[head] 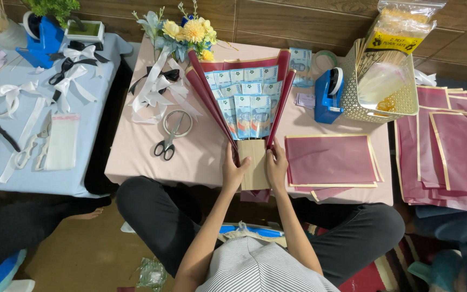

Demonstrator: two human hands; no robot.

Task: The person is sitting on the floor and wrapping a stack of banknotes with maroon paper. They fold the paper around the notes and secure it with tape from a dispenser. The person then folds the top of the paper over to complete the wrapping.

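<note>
A fan-shaped bouquet of blue banknotes (246, 97) lies on the pink table (136, 146), wrapped in maroon paper with gold edges. Its brown cardboard handle (254, 162) points toward me at the table's front edge. My left hand (233, 168) grips the left side of the handle where the maroon wrap meets it. On the right side of the same handle my right hand (277, 166) presses the wrap against it. Both hands close around the base of the bouquet.
Scissors (172, 135), white and black ribbons (152, 89) and artificial flowers (185, 32) lie left of the bouquet. To its right are maroon paper sheets (331, 159), a blue tape dispenser (328, 94) and a cream basket (401, 100). The blue table (82, 167) holds pliers and ribbons.
</note>
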